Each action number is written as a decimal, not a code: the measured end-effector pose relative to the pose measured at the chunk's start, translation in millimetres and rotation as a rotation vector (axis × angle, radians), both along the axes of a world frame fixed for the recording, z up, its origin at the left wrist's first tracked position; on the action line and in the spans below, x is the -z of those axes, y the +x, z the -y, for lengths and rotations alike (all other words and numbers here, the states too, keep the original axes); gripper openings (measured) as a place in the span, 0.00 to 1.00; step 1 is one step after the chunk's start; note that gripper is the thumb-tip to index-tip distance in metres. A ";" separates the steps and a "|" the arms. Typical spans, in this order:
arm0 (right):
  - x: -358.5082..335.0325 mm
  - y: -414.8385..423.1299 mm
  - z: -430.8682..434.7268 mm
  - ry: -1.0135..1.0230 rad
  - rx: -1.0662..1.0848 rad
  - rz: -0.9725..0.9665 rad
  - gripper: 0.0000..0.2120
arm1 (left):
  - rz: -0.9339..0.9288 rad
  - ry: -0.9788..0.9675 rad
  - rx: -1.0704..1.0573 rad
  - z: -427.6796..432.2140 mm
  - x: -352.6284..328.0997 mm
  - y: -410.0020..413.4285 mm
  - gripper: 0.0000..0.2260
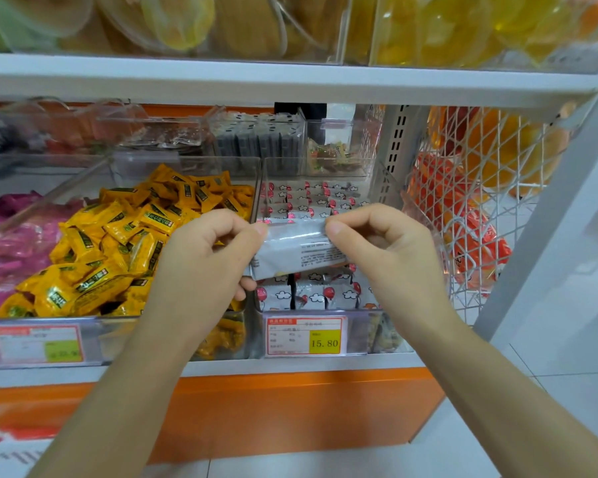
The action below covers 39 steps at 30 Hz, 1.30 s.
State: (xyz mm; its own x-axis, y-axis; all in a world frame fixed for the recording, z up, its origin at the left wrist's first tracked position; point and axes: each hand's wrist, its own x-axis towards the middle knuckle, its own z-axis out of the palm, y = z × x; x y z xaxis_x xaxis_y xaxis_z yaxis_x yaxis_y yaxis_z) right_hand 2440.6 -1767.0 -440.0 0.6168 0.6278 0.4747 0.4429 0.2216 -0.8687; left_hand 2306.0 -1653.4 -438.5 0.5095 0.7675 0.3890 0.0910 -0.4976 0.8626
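A small white snack packet with printed text on its back is held in the air between both hands, above a clear bin of like white packets with red balloons and clouds. My left hand pinches the packet's left end, thumb on top and fingers curled under it. My right hand pinches the right end the same way. The packet tilts slightly down to the left.
A clear bin of yellow snack packets lies to the left, pink packets beyond it. A price tag reading 15.80 fronts the white-packet bin. A white wire basket with orange bags hangs at right. White shelf edge runs overhead.
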 end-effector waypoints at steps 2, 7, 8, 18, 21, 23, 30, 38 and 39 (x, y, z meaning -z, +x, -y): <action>-1.5 -0.4 0.5 -0.016 -0.091 -0.065 0.10 | 0.012 -0.008 -0.042 -2.5 1.3 0.2 0.11; -0.7 1.6 -0.4 -0.063 -0.185 -0.071 0.20 | 0.084 -0.051 -0.061 -3.6 -0.1 -1.1 0.12; -0.6 2.2 -1.0 -0.045 -0.154 -0.079 0.18 | 0.069 -0.025 -0.033 -1.0 -1.5 -0.1 0.10; -7.9 24.5 -2.9 0.060 0.020 -0.192 0.01 | -0.216 0.455 -0.037 11.8 -1.1 14.5 0.27; -12.3 40.2 -3.6 0.057 0.255 -0.083 0.05 | -0.280 0.551 0.024 17.9 -4.7 30.0 0.26; -14.8 48.3 -5.1 0.042 0.351 0.024 0.07 | -0.364 0.578 0.088 15.4 -6.4 50.5 0.24; -13.3 66.2 -6.2 -0.075 0.497 0.210 0.13 | -0.933 0.384 -0.019 -21.0 -3.7 128.5 0.30; -15.5 73.6 -12.1 -0.121 0.432 0.162 0.13 | -1.059 0.352 -0.014 -61.5 12.2 157.1 0.36; -15.8 74.0 -12.7 -0.125 0.427 0.165 0.13 | -1.066 0.349 -0.013 -62.5 13.3 157.9 0.36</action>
